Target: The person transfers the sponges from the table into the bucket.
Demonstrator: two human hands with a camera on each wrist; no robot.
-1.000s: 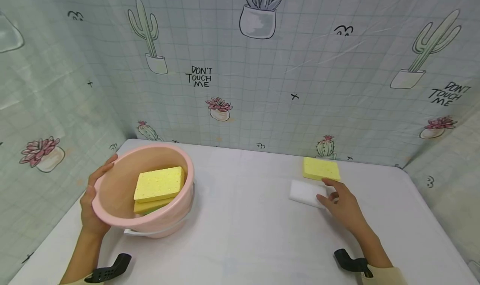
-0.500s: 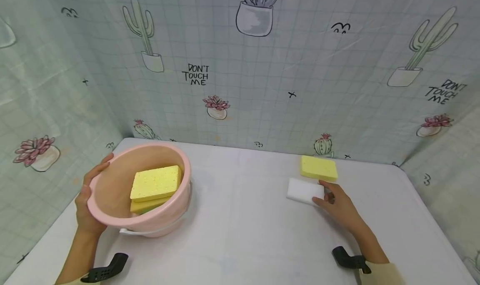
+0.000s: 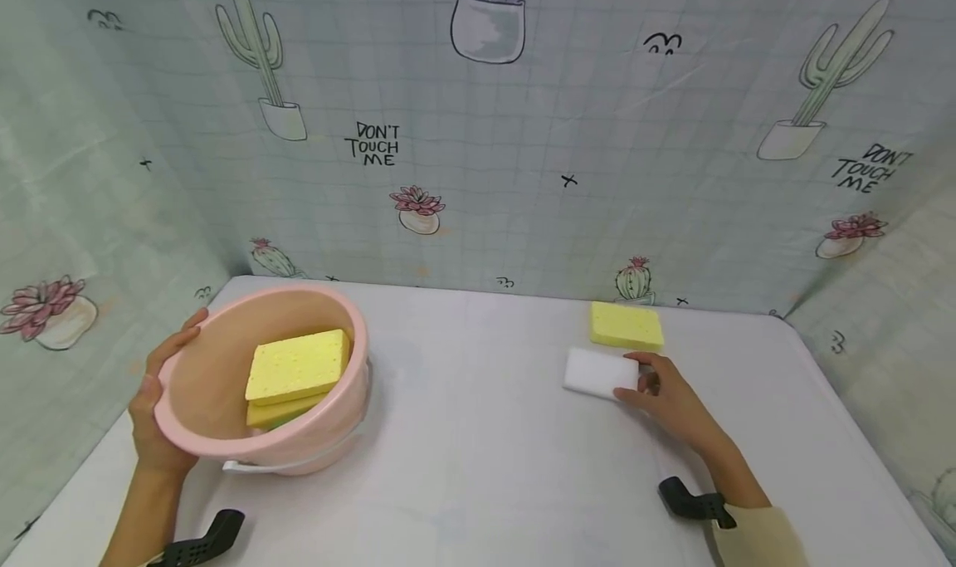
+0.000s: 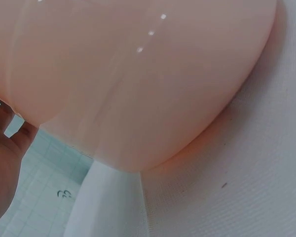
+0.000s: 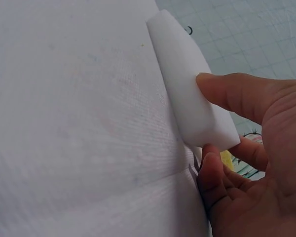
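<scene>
A pink bucket (image 3: 329, 434) with a white handle (image 3: 250, 467) stands tilted at the left of the table. My left hand (image 3: 154, 422) grips its left side near the rim. Two yellow sponges lie stacked inside, the upper sponge (image 3: 299, 366) partly covering the lower sponge (image 3: 280, 412). At the right, my right hand (image 3: 675, 405) pinches the near right end of a white sponge (image 3: 596, 372) lying on the table. In the right wrist view the thumb presses one long edge of the white sponge (image 5: 180, 74), and other fingers are at its end. Just behind it lies another yellow sponge (image 3: 626, 326).
The white-covered table (image 3: 463, 434) meets a cactus-printed curtain (image 3: 478, 119) at the back and on both sides. A black wrist mount (image 3: 197, 542) is on the left wrist, and a matching mount (image 3: 690, 501) on the right.
The whole head view has shifted left and slightly up. My right fingers have come a little closer onto the white sponge's end. My left hand keeps its place on the bucket.
</scene>
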